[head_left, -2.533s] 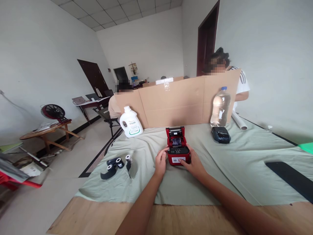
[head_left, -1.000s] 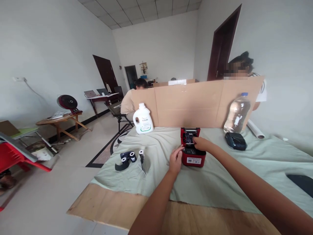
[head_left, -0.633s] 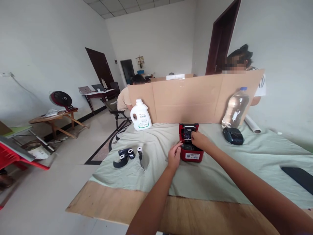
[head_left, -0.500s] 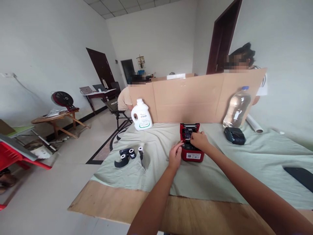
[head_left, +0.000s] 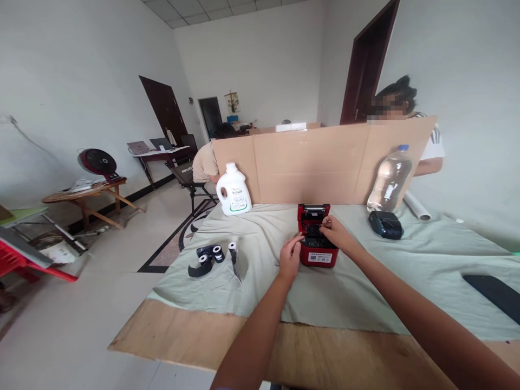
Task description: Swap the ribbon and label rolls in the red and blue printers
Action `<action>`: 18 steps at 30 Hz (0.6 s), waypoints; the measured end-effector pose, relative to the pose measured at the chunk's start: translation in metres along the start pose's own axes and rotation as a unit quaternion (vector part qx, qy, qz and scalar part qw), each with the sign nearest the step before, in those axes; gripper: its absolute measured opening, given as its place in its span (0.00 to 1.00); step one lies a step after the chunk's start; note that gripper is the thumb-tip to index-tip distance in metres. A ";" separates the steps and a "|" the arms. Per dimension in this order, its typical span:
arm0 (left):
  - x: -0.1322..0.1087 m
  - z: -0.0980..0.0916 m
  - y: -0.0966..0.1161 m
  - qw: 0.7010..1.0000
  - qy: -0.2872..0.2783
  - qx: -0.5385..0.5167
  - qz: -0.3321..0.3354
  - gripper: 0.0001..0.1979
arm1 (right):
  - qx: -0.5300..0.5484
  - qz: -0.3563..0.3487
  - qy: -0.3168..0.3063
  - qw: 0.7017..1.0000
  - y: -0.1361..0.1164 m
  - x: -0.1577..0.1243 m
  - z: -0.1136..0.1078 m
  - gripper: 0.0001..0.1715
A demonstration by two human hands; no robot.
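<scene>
A red and black printer [head_left: 319, 257] stands on the green cloth with its lid raised, showing the black inside. My left hand [head_left: 290, 257] rests against the printer's left side, fingers partly bent and apart. At the right edge of the opening is my right hand [head_left: 335, 234], its thumb and fingertips pinched together; whatever lies between them is too small to make out. Several small paper rolls [head_left: 218, 253] with black wrapping lie on the cloth to the left, away from both hands.
A white jug [head_left: 235, 192] and a large clear bottle [head_left: 389, 181] stand before a cardboard screen [head_left: 309, 162]. On the right are a black device [head_left: 385, 225], a white tube [head_left: 417, 206] and a dark flat object [head_left: 493, 295]. Two people sit beyond the screen.
My right hand has drawn back slightly from the printer's inside to the right edge of its opening. My left hand keeps its place at the printer's side. The view has shifted slightly.
</scene>
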State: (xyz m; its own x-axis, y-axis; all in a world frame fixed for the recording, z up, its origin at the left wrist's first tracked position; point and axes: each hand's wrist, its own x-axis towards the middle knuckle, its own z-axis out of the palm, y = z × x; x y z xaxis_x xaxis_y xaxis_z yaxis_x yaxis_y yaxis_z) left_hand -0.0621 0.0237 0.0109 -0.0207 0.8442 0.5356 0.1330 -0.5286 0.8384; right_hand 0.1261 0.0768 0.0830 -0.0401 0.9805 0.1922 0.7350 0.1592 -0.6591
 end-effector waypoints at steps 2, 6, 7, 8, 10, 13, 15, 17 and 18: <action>0.000 0.000 0.000 1.000 0.001 -0.002 0.001 0.17 | 0.067 -0.004 -0.031 0.997 0.005 -0.001 -0.003 0.16; 0.000 0.000 0.000 1.000 0.000 -0.004 0.007 0.18 | -0.014 -0.048 -0.064 0.997 0.001 0.011 -0.016 0.18; 0.000 0.000 0.000 1.000 0.000 -0.003 0.007 0.18 | -0.074 -0.062 -0.080 0.992 -0.003 0.016 -0.019 0.19; 0.000 0.000 0.000 1.000 -0.001 -0.003 0.006 0.18 | -0.130 -0.072 -0.102 0.984 -0.008 0.022 -0.021 0.19; 0.000 0.000 0.000 1.000 0.000 -0.004 0.003 0.18 | -0.211 -0.070 -0.156 0.962 -0.017 0.032 -0.021 0.20; 0.001 -0.001 0.001 1.000 -0.002 -0.003 0.002 0.18 | -0.263 -0.032 -0.202 0.943 -0.030 0.043 -0.012 0.14; 0.001 -0.001 0.001 1.000 -0.003 0.001 0.003 0.18 | -0.290 -0.008 -0.208 0.934 -0.037 0.046 -0.005 0.10; 0.001 -0.002 0.003 1.000 -0.003 0.005 0.004 0.17 | -0.308 0.004 -0.205 0.929 -0.042 0.047 -0.001 0.09; 0.001 -0.002 0.003 1.000 -0.003 0.008 0.004 0.17 | -0.313 0.005 -0.202 0.928 -0.043 0.046 -0.001 0.09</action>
State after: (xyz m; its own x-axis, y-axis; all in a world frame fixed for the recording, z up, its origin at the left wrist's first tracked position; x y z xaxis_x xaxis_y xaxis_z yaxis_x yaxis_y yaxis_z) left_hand -0.0637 0.0223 0.0142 -0.0142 0.8400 0.5424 0.1486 -0.5346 0.8319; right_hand 0.0930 0.1150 0.1206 -0.1882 0.9649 -0.1834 0.9809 0.1754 -0.0842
